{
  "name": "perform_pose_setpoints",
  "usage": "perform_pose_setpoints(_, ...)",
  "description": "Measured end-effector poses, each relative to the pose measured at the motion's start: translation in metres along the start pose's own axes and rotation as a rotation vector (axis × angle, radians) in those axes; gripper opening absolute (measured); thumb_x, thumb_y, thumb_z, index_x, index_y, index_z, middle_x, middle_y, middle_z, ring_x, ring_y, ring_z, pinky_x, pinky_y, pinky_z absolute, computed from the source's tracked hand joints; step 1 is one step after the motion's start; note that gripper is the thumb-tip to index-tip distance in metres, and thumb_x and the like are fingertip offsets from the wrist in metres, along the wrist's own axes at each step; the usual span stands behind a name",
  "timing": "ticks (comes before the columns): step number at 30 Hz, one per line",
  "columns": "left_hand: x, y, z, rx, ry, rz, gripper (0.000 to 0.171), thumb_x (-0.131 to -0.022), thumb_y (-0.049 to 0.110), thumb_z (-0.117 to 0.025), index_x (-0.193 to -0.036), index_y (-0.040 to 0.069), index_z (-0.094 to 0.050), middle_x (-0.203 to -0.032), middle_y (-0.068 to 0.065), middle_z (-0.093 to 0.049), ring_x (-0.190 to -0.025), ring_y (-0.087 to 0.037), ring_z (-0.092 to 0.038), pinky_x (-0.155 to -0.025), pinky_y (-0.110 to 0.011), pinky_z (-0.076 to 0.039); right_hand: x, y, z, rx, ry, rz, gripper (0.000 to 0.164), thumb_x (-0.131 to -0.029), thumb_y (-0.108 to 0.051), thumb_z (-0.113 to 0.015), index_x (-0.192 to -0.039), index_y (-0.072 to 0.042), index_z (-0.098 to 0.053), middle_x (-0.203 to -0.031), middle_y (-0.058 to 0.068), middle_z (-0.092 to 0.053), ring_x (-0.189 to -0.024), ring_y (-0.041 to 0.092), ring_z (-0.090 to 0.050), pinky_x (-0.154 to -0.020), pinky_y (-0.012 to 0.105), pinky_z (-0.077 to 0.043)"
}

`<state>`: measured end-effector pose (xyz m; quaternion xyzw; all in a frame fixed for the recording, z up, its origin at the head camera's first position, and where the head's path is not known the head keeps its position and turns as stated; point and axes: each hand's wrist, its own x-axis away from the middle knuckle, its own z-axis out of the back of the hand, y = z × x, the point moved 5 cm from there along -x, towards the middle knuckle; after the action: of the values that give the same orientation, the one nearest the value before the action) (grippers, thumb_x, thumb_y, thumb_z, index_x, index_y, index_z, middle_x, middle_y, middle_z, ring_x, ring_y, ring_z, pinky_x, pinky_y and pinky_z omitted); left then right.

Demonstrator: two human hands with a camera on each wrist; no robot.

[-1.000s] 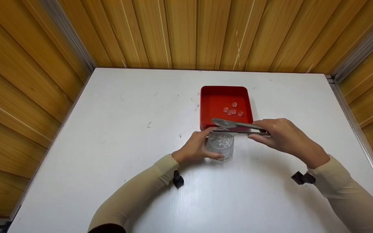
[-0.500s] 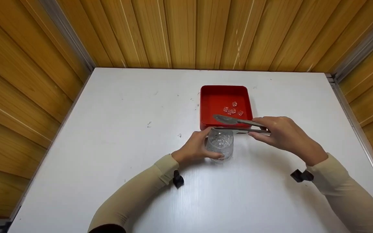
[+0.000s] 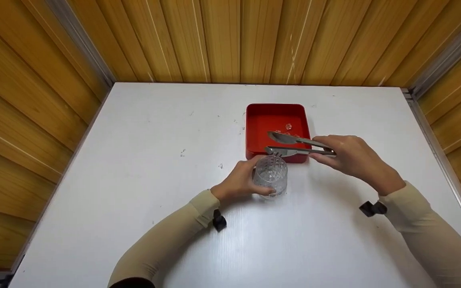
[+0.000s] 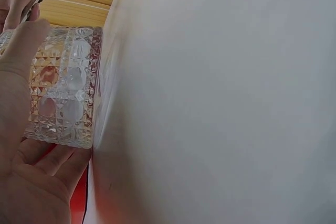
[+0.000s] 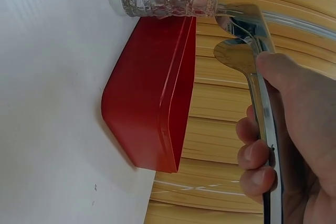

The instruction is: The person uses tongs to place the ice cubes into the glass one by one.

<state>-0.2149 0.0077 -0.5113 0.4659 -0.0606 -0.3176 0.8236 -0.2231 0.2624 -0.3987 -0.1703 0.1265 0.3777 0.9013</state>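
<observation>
A person's left hand (image 3: 236, 182) curls around a cut-glass tumbler (image 3: 270, 184) upright on a white bench (image 3: 154, 160), apparently steadying it just off the near edge of a red tray (image 3: 254, 130). The right hand (image 3: 348, 154) grips shiny metal tongs (image 3: 283, 138), their spoon-shaped tips parted above that edge, the lower one beside the tumbler's rim. Tumbler and tray seem set close to keep the tongs' reach short. Small clear cubes (image 3: 288, 127) lie toward the tray's right edge, partly hidden; the tumbler's faceted, round-bossed wall obscures its contents. The smooth, round-cornered tray sits nearer the bench's far edge, before wood-grain panels (image 3: 222, 40).
</observation>
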Motion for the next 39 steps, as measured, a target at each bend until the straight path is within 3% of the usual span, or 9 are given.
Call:
perform_pose_setpoints(14, -0.001, 0.000, 0.002, -0.011, 0.020, -0.042, 0.083, -0.073, 0.037, -0.094, -0.142, 0.012, -0.053, -0.126, 0.000, -0.069, -0.108, -0.010, -0.064, -0.096, -0.023, -0.051, -0.018, 0.020, 0.002, 0.040, -0.010, 0.009, 0.036, -0.084, -0.017, -0.086, -0.115, -0.003, -0.073, -0.090, 0.010, -0.076, -0.064, 0.017, -0.063, -0.059, 0.038, -0.058)
perform_pose_setpoints(27, -0.001, 0.000, 0.000, 0.011, -0.007, -0.026, 0.083, -0.074, 0.035, -0.093, -0.143, 0.012, -0.052, -0.126, -0.002, -0.070, -0.110, -0.011, -0.065, -0.098, -0.025, -0.051, -0.036, 0.046, -0.005, 0.044, -0.174, -0.127, 0.028, -0.091, -0.023, -0.080, -0.112, -0.005, -0.074, -0.090, 0.006, -0.076, -0.068, 0.017, -0.061, -0.063, 0.036, -0.054)
perform_pose_setpoints(39, -0.002, 0.001, -0.001, -0.011, 0.001, -0.028, 0.083, -0.073, 0.037, -0.093, -0.143, 0.015, -0.053, -0.125, -0.001, -0.070, -0.108, -0.012, -0.064, -0.097, -0.024, -0.050, -0.053, 0.067, -0.006, 0.053, -0.230, -0.179, 0.029, -0.093, -0.027, -0.078, -0.110, -0.004, -0.076, -0.085, 0.007, -0.075, -0.066, 0.019, -0.058, -0.059, 0.034, -0.047)
